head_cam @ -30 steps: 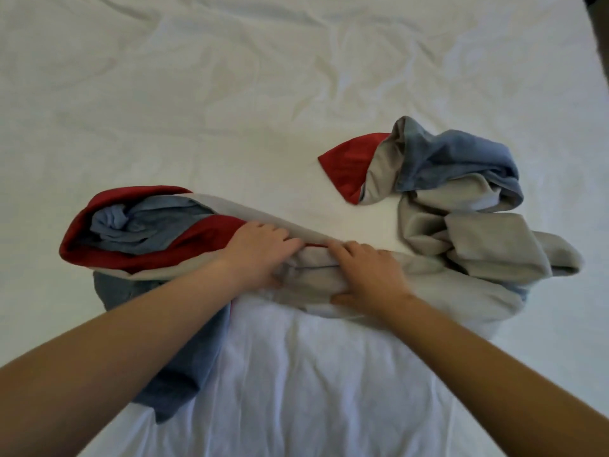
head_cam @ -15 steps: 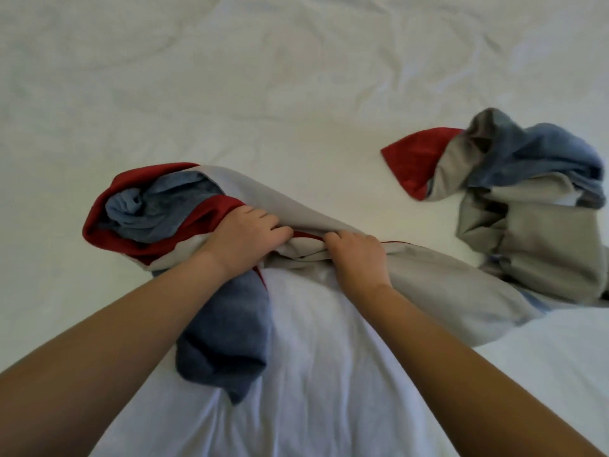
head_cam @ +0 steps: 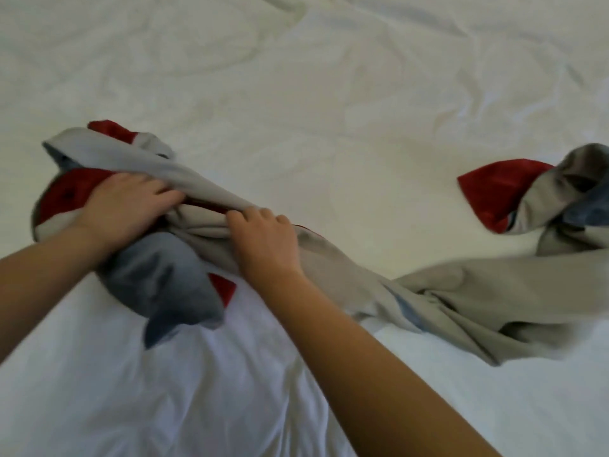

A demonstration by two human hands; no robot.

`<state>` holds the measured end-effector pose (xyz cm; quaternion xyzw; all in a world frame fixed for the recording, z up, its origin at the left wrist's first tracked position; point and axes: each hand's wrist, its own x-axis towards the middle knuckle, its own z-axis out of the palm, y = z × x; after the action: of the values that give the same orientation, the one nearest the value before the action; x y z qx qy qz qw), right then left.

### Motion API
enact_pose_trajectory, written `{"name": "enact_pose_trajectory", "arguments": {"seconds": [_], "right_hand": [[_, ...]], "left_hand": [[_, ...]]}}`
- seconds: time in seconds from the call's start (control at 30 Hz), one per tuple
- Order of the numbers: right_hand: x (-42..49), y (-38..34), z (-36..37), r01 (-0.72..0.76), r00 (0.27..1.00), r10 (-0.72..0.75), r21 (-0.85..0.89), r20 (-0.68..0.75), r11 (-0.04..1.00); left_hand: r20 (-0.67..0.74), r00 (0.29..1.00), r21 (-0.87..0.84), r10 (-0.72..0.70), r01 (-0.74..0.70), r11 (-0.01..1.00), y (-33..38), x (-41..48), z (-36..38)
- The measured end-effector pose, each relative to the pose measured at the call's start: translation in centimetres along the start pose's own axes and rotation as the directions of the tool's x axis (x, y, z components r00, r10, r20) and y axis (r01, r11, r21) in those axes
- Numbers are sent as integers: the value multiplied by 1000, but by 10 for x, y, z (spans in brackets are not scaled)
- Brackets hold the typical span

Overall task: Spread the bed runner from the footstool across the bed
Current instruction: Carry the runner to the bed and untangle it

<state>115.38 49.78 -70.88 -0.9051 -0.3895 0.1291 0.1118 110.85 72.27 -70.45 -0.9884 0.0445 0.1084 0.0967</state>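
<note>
We list first the left hand [head_cam: 125,206]: palm down, fingers curled into bunched cloth, gripping the bed runner [head_cam: 478,291] where a red fold meets a grey one. Next the right hand [head_cam: 263,239]: just beside the left, apart from it by a short ridge of grey cloth, fingers and thumb curled round that gathered ridge and holding it. Both forearms are bare and enter from the near edge. The bed runner: one long cloth in grey, red and blue, lying crumpled on the bed [head_cam: 296,94], not laid flat. Its left end forms a heap under and around the left hand, with red and grey folds on the far side and a blue fold on the near side, a small red corner showing at the blue fold's right edge. From the right hand a twisted grey band runs to the right, widening as it goes. Its right end is a second heap at the frame's right edge, with a red corner pointing left and grey and blue folds behind it. The bed: white sheet, creased, filling the view under everything.
</note>
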Motion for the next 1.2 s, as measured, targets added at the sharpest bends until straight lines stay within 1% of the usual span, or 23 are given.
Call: {"name": "enact_pose_trajectory", "arguments": {"seconds": [0.03, 0.1, 0.13, 0.2, 0.27, 0.33, 0.4, 0.47, 0.53, 0.6, 0.63, 0.73, 0.83, 0.87, 0.93, 0.97, 1.0, 1.03, 1.07, 1.13, 1.2], "right_hand": [[1, -7, 0, 16, 999, -16, 8, -30, 1000], [-4, -8, -6, 22, 997, -19, 45, -70, 999], [-10, -2, -10, 9, 997, -3, 70, -75, 998], [-28, 18, -20, -52, 998, 56, 99, -36, 994], [-53, 46, -27, -128, 991, 126, 73, 35, 989], [-81, 77, -33, -216, 967, 213, 4, 139, 976], [-111, 104, -34, -322, 914, 323, -47, 244, 946], [-139, 122, -30, -388, 874, 391, -67, 289, 919], [-157, 128, -17, -366, 895, 376, -89, 241, 926], [-160, 126, -5, -356, 919, 368, -104, 142, 929], [-154, 121, -1, -371, 915, 383, -109, 129, 922], [-126, 100, 3, -374, 917, 378, -58, 126, 926], [-93, 69, 5, -297, 950, 293, 19, 106, 955], [-82, 58, 5, -265, 960, 261, 35, 101, 963], [-68, 43, 6, -201, 975, 194, 50, 107, 978], [-64, 40, 4, -174, 979, 165, 68, 123, 982], [-64, 41, 0, -147, 980, 132, 96, 148, 984], [-67, 47, -4, -118, 980, 96, 124, 172, 985], [-75, 57, -10, -83, 982, 58, 137, 179, 987], [-96, 90, -24, -16, 983, -1, 92, 182, 996], [-122, 136, -40, -4, 982, 4, 2, 190, 1000]], "left_hand": [[33, 999, 13, -28, 27, 1000, -10, -4, 1], [82, 996, 17, -35, 34, 999, -16, -4, -1], [76, 997, -1, -32, 32, 999, -14, -1, -3], [-17, 1000, -96, -12, 11, 995, 0, 7, -11], [-92, 993, -222, 75, -94, 971, 29, 14, -20], [-120, 969, -298, 215, -242, 924, 70, 19, -26], [-112, 934, -313, 341, -358, 880, 119, 24, -28], [-76, 900, -286, 429, -432, 855, 159, 32, -25], [-50, 877, -238, 478, -475, 847, 180, 37, -23], [-99, 855, -174, 510, -519, 837, 178, 41, -23], [-134, 845, -152, 518, -534, 832, 172, 41, -24], [-161, 849, -108, 502, -521, 847, 143, 40, -29], [-88, 899, -38, 430, -434, 900, 104, 34, -41], [-42, 926, -15, 375, -376, 926, 91, 33, -45], [98, 976, -16, 194, -193, 981, 77, 32, -50], [151, 983, -20, 100, -98, 995, 77, 33, -53], [190, 981, -12, 34, -32, 999, 82, 36, -56], [226, 974, 7, -3, 1, 1000, 92, 38, -59], [274, 962, 30, -18, 10, 999, 104, 40, -62], [370, 929, 20, -3, -5, 1000, 137, 41, -70], [388, 918, -55, 83, -67, 996, 174, 40, -77]]}}
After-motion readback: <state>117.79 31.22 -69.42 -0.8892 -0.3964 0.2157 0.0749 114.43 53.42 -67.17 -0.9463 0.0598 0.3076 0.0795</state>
